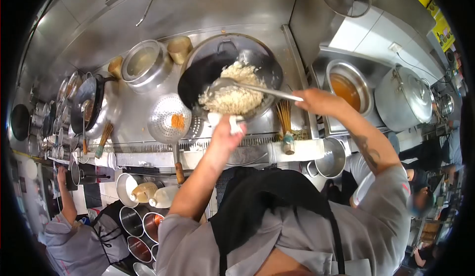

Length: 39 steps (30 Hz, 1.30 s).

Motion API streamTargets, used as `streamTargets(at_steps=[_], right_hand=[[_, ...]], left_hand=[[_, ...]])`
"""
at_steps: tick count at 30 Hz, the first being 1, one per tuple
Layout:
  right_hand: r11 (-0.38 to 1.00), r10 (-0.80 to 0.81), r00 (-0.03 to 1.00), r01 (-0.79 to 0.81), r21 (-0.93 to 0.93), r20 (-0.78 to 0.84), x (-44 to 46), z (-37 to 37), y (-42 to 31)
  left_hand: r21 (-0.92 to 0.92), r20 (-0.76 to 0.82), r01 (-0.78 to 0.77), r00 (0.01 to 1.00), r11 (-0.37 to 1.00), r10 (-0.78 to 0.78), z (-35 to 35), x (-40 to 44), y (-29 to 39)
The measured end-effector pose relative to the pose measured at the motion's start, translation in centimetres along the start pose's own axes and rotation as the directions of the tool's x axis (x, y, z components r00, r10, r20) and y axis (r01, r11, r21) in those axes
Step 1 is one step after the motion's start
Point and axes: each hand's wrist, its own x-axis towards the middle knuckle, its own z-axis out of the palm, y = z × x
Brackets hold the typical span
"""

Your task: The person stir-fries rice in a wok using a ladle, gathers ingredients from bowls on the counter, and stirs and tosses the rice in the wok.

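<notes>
My left hand (226, 136) is closed around a folded white cloth (215, 119) at the near rim of a black wok (190, 84), gripping the wok through it. The wok is tilted over the round burner opening. Pale fried rice (238, 99) lies heaped inside. My right hand (316, 101) grips the end of a long metal ladle (269, 91), whose bowl rests in the rice. A perforated strainer (161, 115) with some orange bits (178, 121) on it lies left of the wok.
Bamboo brushes (284, 117) stand at the counter's front edge. Left are a metal pot (143, 65) and a cup (179, 48). A pot of orange-brown liquid (345, 93) and a lidded stockpot (403, 98) stand right. A co-worker (89, 236) is at the lower left, near sauce containers (140, 249).
</notes>
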Motion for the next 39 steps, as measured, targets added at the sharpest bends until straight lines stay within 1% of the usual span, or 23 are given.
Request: streamTargets(at_steps=[1, 2, 4, 5, 8, 10, 11, 12, 14, 15, 16, 19, 20, 21, 23, 24, 26, 27, 30, 33, 35, 36, 39], right_hand=[[0.998, -0.029, 0.996, 0.025, -0.049, -0.084, 1.6, 1.2, 1.3], [0.994, -0.060, 0.984, 0.044, -0.098, -0.165, 2.5, 2.5, 2.0], [0.988, 0.152, 0.980, -0.146, 0.053, -0.128, 1.3, 3.1, -1.3], [0.998, -0.048, 0.974, 0.054, 0.018, -0.222, 1.0, 4.5, 0.3], [0.974, -0.219, 0.965, 0.224, 0.017, -0.141, -1.8, 4.1, 2.2], [0.957, 0.153, 0.960, -0.203, 0.206, 0.236, -3.3, -0.8, -1.8], [0.972, 0.076, 0.977, -0.116, 0.202, 0.199, -1.9, 0.0, 0.3], [0.989, 0.024, 0.999, -0.031, 0.143, 0.049, -0.1, 2.2, 1.6], [0.994, -0.110, 0.964, 0.111, -0.011, -0.241, 2.6, 5.8, 3.3], [0.998, -0.024, 0.971, 0.008, -0.070, -0.237, 1.7, 5.1, 1.1], [0.985, -0.097, 0.938, 0.041, -0.170, -0.333, 0.9, 5.2, 0.2], [0.991, -0.131, 0.915, 0.110, -0.076, -0.382, -2.0, 3.7, -0.3], [0.983, -0.174, 0.896, 0.179, -0.026, -0.408, -2.7, 3.6, 0.0], [0.968, -0.214, 0.874, 0.248, 0.022, -0.435, -3.5, 3.7, 0.2], [0.954, -0.208, 0.924, 0.264, 0.143, -0.321, -5.4, 3.5, 0.2], [0.945, -0.208, 0.939, 0.265, 0.190, -0.273, -6.2, 2.5, 0.5], [0.948, -0.202, 0.974, 0.221, 0.231, -0.102, -8.2, 0.7, 1.0], [0.937, -0.065, 0.997, 0.050, 0.346, 0.031, -8.5, 0.4, 1.2], [0.957, -0.152, 0.987, 0.160, 0.242, -0.054, -4.4, 2.9, 3.7], [0.993, -0.050, 0.962, 0.077, 0.090, -0.270, -1.3, 5.3, 2.7], [1.000, -0.007, 0.923, 0.012, 0.010, -0.386, -1.7, 4.7, 1.2], [0.998, -0.031, 0.884, 0.051, 0.030, -0.467, -2.3, 4.2, 1.2], [0.982, -0.038, 0.797, 0.142, 0.124, -0.603, -4.2, 2.5, 0.7]], left_hand=[[0.006, 0.129, -0.018, 0.991, 1.000, 0.017, -0.5, 1.8, 0.3], [0.032, 0.095, -0.166, 0.982, 0.986, 0.163, -1.4, 2.6, -1.2], [-0.018, 0.031, -0.089, 0.996, 0.996, 0.089, -6.1, 2.6, -5.1], [0.014, 0.052, -0.037, 0.998, 0.999, 0.036, -8.6, 0.3, -7.5], [0.007, 0.023, -0.046, 0.999, 0.999, 0.046, -5.7, -3.1, -6.3], [-0.032, -0.031, -0.062, 0.998, 0.998, 0.061, -1.5, -3.7, -3.6], [-0.038, -0.042, -0.061, 0.997, 0.997, 0.059, 1.2, -3.3, -1.4], [0.014, 0.142, -0.035, 0.989, 0.999, 0.032, -0.7, 0.8, -0.2], [0.086, 0.085, -0.210, 0.975, 0.974, 0.203, -5.6, 4.3, -2.8], [0.091, 0.111, -0.123, 0.988, 0.988, 0.112, -7.4, 3.4, -4.5], [0.098, 0.127, -0.031, 0.992, 0.995, 0.018, -10.0, 1.6, -6.5], [0.077, 0.017, -0.074, 0.997, 0.994, 0.072, -9.6, -1.6, -8.1], [0.086, -0.122, -0.120, 0.984, 0.989, 0.130, -5.9, -2.9, -6.8], [0.233, 0.000, -0.228, 0.972, 0.945, 0.234, -5.1, -1.8, -5.0], [0.435, 0.243, -0.489, 0.872, 0.756, 0.425, -3.5, 0.4, -1.3], [0.068, 0.075, -0.096, 0.993, 0.993, 0.090, -1.7, 0.4, 0.1], [0.067, -0.039, -0.137, 0.989, 0.988, 0.140, 0.8, -4.3, -1.3], [0.069, 0.011, -0.103, 0.995, 0.992, 0.103, 0.9, -5.1, -1.3], [0.029, 0.049, -0.049, 0.998, 0.998, 0.048, 0.2, -1.8, 1.2], [0.113, 0.072, -0.151, 0.987, 0.982, 0.143, -7.9, 3.0, -3.0], [0.053, 0.205, -0.058, 0.978, 0.997, 0.046, -12.4, 2.5, -6.5], [0.168, 0.005, -0.046, 0.999, 0.985, 0.046, -10.5, -0.5, -6.9], [0.115, -0.006, -0.113, 0.993, 0.987, 0.115, -6.7, -0.3, -3.7]])
